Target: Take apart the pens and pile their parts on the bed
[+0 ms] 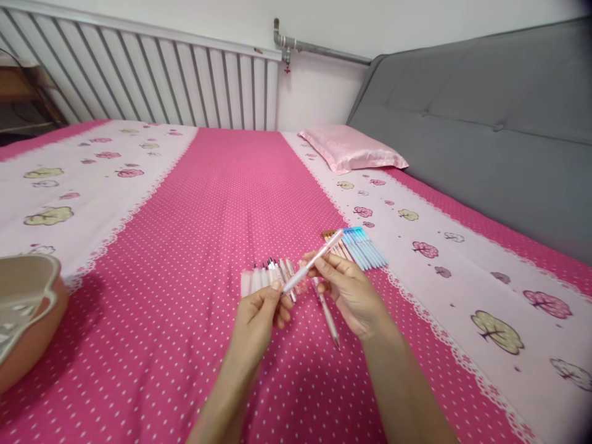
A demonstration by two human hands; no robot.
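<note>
Both of my hands hold one pale, translucent pen (314, 261) above the bed. My left hand (259, 311) pinches its lower end and my right hand (349, 290) grips its middle, with the pen slanting up to the right. Below them a row of white and pink pens (266, 275) lies on the pink dotted sheet (222, 203). A row of light blue pens (365, 246) and some peach ones lie just to the right. One single pen (329, 317) lies loose on the sheet under my right hand.
A pink satin pillow (351, 148) rests by the grey padded headboard (485, 135) on the right. An orange and beige container (23, 308) sits at the left edge. A slatted white radiator cover (152, 80) lines the far wall.
</note>
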